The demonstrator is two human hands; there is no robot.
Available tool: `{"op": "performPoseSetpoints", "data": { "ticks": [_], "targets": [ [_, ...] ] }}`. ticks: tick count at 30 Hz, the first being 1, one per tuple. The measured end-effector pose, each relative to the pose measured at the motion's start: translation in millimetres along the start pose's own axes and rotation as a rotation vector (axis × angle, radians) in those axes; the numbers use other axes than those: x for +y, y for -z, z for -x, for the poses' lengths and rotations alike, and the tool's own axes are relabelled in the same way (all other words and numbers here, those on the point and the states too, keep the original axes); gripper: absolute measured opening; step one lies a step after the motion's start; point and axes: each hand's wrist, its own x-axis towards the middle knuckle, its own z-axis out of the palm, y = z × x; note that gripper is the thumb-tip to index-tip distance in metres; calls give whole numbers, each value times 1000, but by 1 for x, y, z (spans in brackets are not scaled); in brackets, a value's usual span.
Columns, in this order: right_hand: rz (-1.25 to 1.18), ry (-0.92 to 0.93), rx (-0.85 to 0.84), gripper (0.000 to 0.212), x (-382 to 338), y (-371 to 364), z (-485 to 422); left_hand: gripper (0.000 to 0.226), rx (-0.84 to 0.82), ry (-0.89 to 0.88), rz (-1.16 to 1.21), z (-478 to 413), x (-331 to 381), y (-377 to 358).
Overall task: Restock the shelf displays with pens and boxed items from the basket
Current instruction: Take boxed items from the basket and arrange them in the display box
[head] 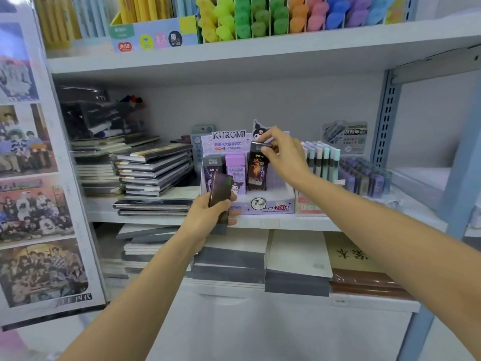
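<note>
The right hand's (283, 157) fingers (269, 151) pinched the top end of a dark box (256, 170) that stood upright in the display (270, 205), just beside a purple box (235, 173). The left hand (205, 220) gripped a second box (221, 190), curled round its lower half and holding it tilted in front of the display's left side, above the shelf's (286, 222) front edge. The basket was out of view. The pinch sat high on a tall, narrow box, so letting go before the base was settled would likely let it tip rightward, where the tray showed bare room and nothing to prop it. The second box hung close to a grey box (213, 162) in the left slot; pushing it in at that slant could topple the grey one or the purple one against each other. The display stood right at the shelf's front edge, so a forward tug from either hand might drag it over the lip. The right wrist was near the pens (322, 157) just right of the display, and a sideways swing could knock them. Notebooks (156, 168) crowded the left, close to the display's corner, leaving little sideways room there. The best room for moving appeared to be straight above the display, under the upper shelf (260, 54), and out past the front edge.
</note>
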Motion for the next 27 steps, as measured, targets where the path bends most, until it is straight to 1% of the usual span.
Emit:
{"op": "performPoseSetpoints", "data": {
  "ticks": [4,8,10,16,18,22,27],
  "targets": [
    [52,4,-76,12,5,-6,-1,15,-11,-9,-28,-3,0,3],
    [98,-29,-200,13,6,3,-17,14,-32,-2,-40,-5,1,6],
    [104,-41,-230,13,7,6,-22,14,-48,0,-53,-5,2,8],
    [110,14,-213,12,6,-1,-22,15,-54,4,-30,-6,2,10],
    [102,-10,-215,13,9,-2,-23,15,-57,6,-26,-6,2,10],
    [58,-98,-298,14,14,-4,-22,15,-56,5,-28,-5,3,10],
    [208,-62,-258,19,9,-3,-24,12,-47,2,-50,0,5,10]
  ]
}}
